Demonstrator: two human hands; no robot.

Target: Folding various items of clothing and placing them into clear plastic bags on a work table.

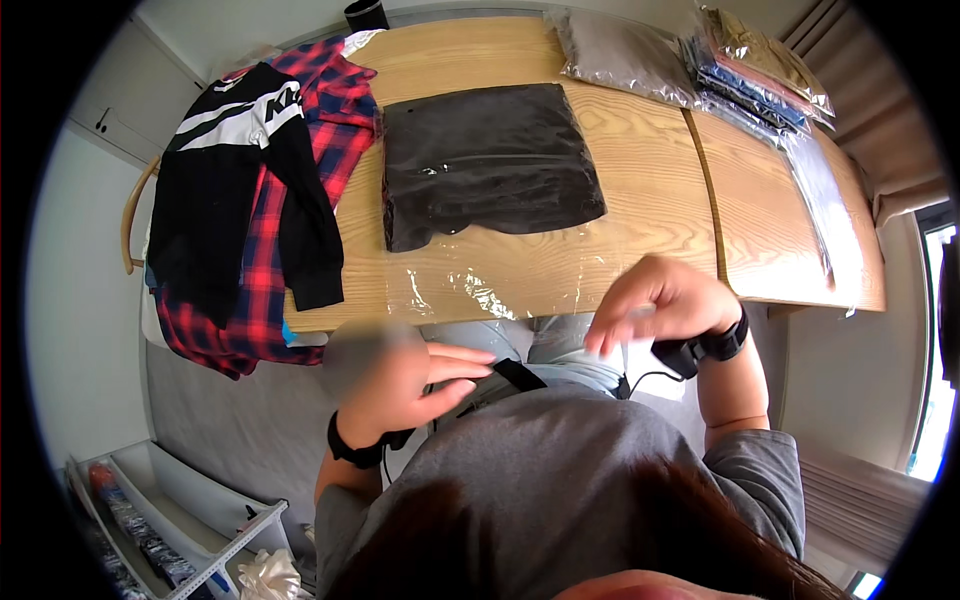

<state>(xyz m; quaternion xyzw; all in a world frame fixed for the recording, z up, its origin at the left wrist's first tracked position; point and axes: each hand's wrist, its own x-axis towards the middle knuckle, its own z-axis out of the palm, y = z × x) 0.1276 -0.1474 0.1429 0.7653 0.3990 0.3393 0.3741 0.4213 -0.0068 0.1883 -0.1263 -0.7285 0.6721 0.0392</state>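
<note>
On the table lies a folded dark garment (485,165) inside a clear plastic bag (450,285). The bag's loose end hangs toward me at the table's near edge. My left hand (395,380) is held over my lap, short of that edge, fingers stretched out and holding nothing visible; its back is blurred. Above the bag's near right corner my right hand (665,300) has its fingers bent together, with a pale, smeared bit at the fingertips that I cannot make out. Both wrists wear black bands.
A black-and-white sweatshirt (215,185) and a red-and-navy checked shirt (345,135) drape over the table's left side. Bagged garments (755,75) are stacked at the far right, beside another bagged garment (625,60) and flat clear bags (820,200). A white bin (170,490) stands lower left.
</note>
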